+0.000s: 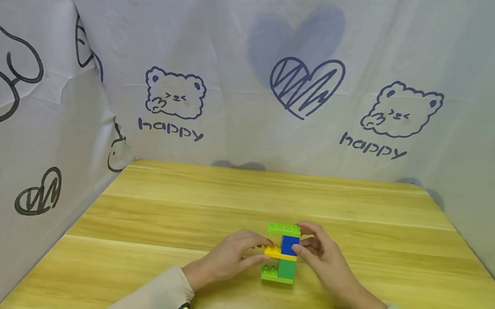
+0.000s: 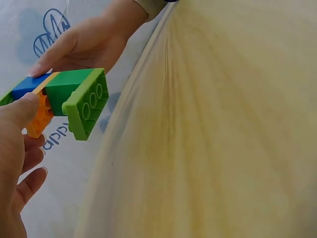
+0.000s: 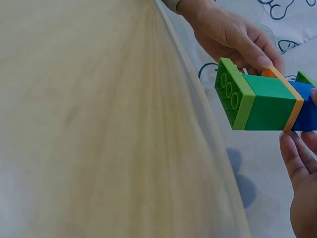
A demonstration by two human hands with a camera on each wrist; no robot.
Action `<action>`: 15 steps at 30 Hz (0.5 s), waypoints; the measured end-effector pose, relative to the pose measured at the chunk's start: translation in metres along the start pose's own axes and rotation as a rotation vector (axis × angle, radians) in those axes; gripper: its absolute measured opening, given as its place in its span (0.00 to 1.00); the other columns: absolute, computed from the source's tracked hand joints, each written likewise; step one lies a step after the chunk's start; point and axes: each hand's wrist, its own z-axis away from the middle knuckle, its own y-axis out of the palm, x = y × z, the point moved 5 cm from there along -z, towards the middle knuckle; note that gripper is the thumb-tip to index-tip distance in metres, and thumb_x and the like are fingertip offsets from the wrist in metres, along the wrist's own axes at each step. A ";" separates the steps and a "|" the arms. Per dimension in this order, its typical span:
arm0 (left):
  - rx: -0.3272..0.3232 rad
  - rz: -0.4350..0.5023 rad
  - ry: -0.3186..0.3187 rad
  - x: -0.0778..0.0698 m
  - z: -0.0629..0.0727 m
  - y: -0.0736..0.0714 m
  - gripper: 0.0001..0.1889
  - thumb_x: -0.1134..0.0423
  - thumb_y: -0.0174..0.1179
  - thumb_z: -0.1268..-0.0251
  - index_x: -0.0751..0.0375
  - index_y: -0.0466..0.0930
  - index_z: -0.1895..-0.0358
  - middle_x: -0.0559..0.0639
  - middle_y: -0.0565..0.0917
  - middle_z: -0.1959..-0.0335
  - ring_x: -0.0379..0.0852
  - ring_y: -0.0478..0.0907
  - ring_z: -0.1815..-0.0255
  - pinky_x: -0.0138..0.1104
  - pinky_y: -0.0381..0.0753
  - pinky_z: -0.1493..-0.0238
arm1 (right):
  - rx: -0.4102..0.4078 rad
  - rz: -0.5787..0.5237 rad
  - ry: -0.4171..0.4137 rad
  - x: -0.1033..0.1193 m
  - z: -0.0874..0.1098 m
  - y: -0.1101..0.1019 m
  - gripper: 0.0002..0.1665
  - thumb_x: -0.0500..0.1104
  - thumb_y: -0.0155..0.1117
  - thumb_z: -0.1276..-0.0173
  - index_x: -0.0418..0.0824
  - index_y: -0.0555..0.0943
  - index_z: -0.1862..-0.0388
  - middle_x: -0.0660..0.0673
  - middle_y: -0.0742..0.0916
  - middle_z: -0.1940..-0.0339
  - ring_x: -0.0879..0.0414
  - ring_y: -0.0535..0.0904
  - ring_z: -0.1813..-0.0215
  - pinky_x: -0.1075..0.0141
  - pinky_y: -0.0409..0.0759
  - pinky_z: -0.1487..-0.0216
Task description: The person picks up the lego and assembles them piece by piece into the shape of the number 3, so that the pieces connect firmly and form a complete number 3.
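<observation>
Between the two hands is an E-shaped stack of toy building bricks. From the bottom up it has a light green plate [image 1: 278, 279], a green brick [image 1: 287, 269], a yellow plate [image 1: 282, 256], a blue brick [image 1: 289, 245] and another light green plate [image 1: 284, 229]. The left hand [image 1: 231, 254] pinches the jutting end of the yellow plate, thumb on one face. The right hand [image 1: 326, 262] grips the blue brick from the other side, its thumb on the front. Both wrist views show the hollow underside of the bottom plate, so the stack is off the table.
A wood-grain table [image 1: 158, 215] spreads beneath the hands. White cloth [image 1: 237, 75] printed with hearts, bears and "happy" hangs behind it and along both sides. Dark straps show at both sleeves.
</observation>
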 end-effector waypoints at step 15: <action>0.009 -0.239 0.161 -0.006 -0.014 -0.003 0.12 0.59 0.63 0.32 0.57 0.81 0.49 0.45 0.85 0.57 0.40 0.81 0.57 0.30 0.79 0.51 | 0.035 -0.022 0.162 -0.005 -0.016 -0.008 0.24 0.47 0.58 0.25 0.44 0.69 0.34 0.37 0.75 0.42 0.48 0.83 0.61 0.52 0.83 0.55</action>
